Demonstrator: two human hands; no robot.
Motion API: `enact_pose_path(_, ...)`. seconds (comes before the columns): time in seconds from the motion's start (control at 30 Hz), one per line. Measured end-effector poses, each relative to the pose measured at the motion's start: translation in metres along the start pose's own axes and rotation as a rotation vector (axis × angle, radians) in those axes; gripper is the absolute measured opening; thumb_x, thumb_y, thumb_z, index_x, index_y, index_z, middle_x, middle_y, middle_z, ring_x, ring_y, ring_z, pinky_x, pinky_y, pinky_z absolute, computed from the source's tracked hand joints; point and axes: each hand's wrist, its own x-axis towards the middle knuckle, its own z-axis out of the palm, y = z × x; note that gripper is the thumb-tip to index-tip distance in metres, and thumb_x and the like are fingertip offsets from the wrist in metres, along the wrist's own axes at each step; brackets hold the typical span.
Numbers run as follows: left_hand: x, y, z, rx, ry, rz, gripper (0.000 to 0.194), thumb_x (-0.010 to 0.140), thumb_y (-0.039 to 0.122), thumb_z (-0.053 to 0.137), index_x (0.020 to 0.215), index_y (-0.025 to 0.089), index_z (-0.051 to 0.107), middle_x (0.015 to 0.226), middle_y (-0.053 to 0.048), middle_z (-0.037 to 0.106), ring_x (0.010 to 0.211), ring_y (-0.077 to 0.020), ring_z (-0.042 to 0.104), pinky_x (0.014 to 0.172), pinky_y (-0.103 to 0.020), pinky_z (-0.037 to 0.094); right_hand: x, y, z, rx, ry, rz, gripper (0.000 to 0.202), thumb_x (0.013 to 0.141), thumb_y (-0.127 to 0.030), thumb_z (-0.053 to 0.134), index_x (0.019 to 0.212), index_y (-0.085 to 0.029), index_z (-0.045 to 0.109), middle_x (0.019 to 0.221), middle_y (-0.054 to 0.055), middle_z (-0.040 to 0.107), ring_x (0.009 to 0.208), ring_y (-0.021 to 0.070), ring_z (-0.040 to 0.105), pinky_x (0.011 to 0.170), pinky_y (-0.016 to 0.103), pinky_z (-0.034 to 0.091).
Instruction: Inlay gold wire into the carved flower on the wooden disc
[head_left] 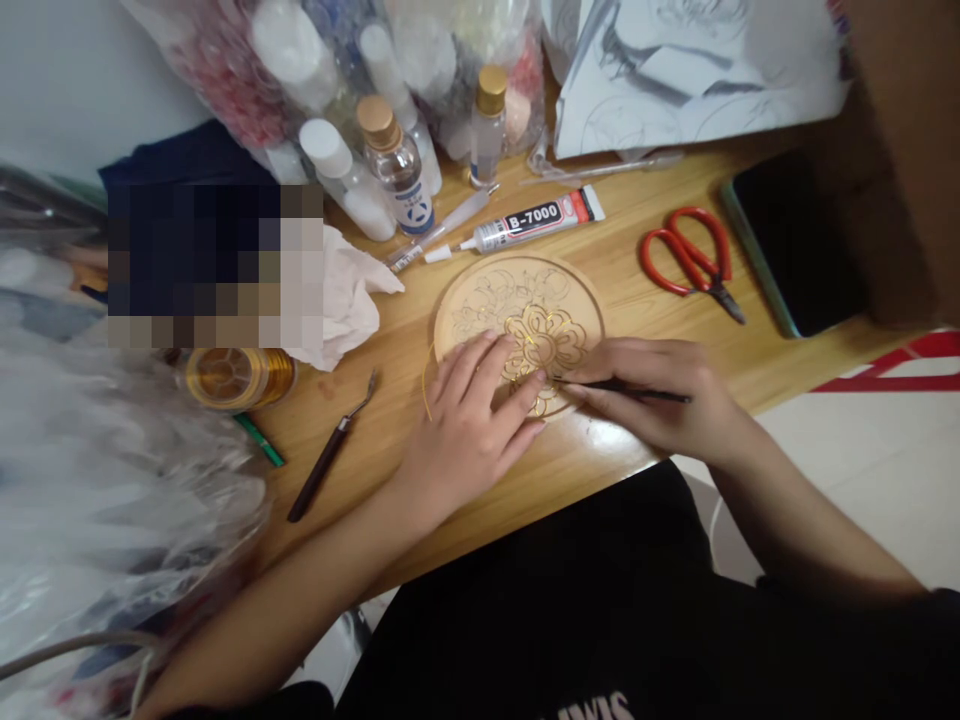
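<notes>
Working at a wooden table point(397, 330), over a round patterned board point(517, 275) directly beneath the left hand point(465, 415). Laying that hand palm-down, fingers slightly spread. Pinching, with the right hand point(675, 367), a slim dark tool point(637, 390). Showing a thin yellow wire point(424, 380) beside the left hand.

You're at a small craft workspace, whether home or shop unclear: your wooden table point(645, 325) holds glue point(536, 220), snips point(697, 268), a spool point(240, 375), bottles point(401, 170) and a patterned disc point(480, 295), with drawings point(637, 95) and stuffed plastic bags point(232, 85) crowded around.
</notes>
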Motion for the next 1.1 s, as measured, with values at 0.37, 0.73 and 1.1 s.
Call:
enact_pose_path(0.37, 0.002, -0.001, -0.002, 0.018, 0.012, 0.028, 0.035, 0.090, 0.034, 0.060, 0.118, 0.014, 0.062, 0.132, -0.022, 0.051, 0.128, -0.0364, 0.047, 0.102, -0.054, 0.043, 0.002, -0.004, 0.002, 0.033, 0.041, 0.068, 0.006, 0.088, -0.021, 0.063, 0.082, -0.022, 0.064, 0.072, 0.000, 0.067, 0.058, 0.0110, 0.059, 0.052, 0.026, 0.046)
enact_pose_path(0.73, 0.002, 0.000, -0.001, 0.013, 0.014, 0.019, 0.034, 0.090, 0.033, 0.060, 0.117, 0.013, 0.063, 0.133, -0.022, 0.051, 0.128, -0.0356, 0.046, 0.104, -0.053, 0.042, -0.009, -0.014, 0.017, -0.119, 0.175, 0.088, 0.002, 0.086, -0.018, 0.064, 0.084, -0.018, 0.064, 0.073, 0.002, 0.068, 0.061, 0.0110, 0.062, 0.054, 0.023, 0.048)
enact_pose_path(1.1, 0.001, -0.003, -0.001, -0.016, 0.009, 0.017, 0.034, 0.091, 0.033, 0.058, 0.121, 0.016, 0.060, 0.135, -0.018, 0.049, 0.130, -0.0344, 0.044, 0.103, -0.055, 0.042, -0.011, -0.017, 0.023, -0.137, 0.230, 0.090, 0.003, 0.086, -0.016, 0.063, 0.084, -0.017, 0.064, 0.073, 0.003, 0.069, 0.063, 0.0115, 0.063, 0.055, 0.023, 0.050)
